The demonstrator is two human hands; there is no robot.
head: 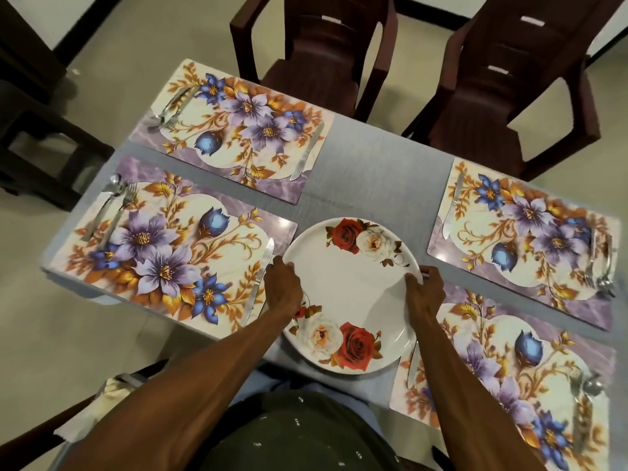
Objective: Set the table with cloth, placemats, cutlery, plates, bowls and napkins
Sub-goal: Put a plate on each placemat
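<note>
The rose-patterned plate (350, 294) was found held at opposite rims, the left hand (283, 287) and right hand (424, 288) each with a grip curled over its edge, above the bench's grey cloth (373, 164) between the placemats. It was judged best kept level and centred on the near-left placemat (170, 253), clear of its knife (260, 278).

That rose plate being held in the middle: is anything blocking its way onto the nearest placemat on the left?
Nothing visible does. Both hands, left and right, grip the rose plate. The near-left placemat has a bare centre; its knife lies along the edge nearest the plate, fork and spoon at the far edge.
</note>
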